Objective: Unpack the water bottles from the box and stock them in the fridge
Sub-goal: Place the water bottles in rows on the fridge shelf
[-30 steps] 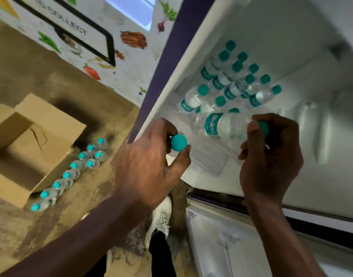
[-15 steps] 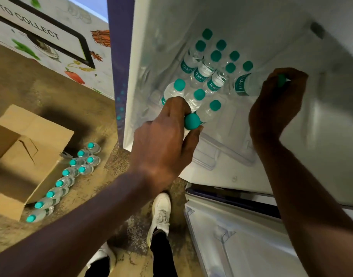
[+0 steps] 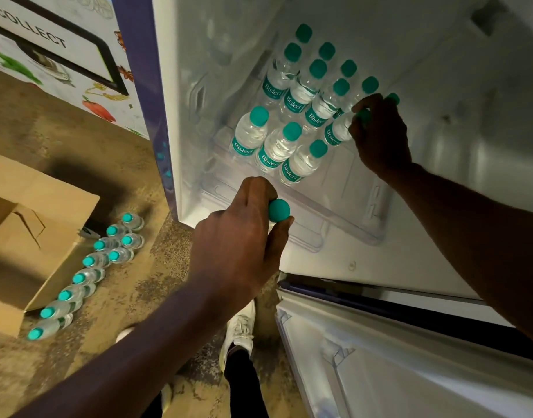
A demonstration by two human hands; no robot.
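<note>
Fridge shelf point(image 3: 349, 188), bottles point(image 3: 277, 146) packed at back, bare room along front edge, left grip point(image 3: 241, 236) curled round a bottle point(image 3: 279, 210) at that edge, right grip point(image 3: 380, 137) pinching second bottle point(image 3: 337, 131) by its cap at row end, spares point(image 3: 87, 276) beside box point(image 3: 48, 212).

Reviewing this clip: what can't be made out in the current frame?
Head view only.
- Left hand's bottle: only its cap shows; the left hand hides the body.
- Right hand's bottle: cap mostly covered by the right hand.
- Box: cut off by the left edge, interior shadowed; any bottles left inside cannot be told.
</note>
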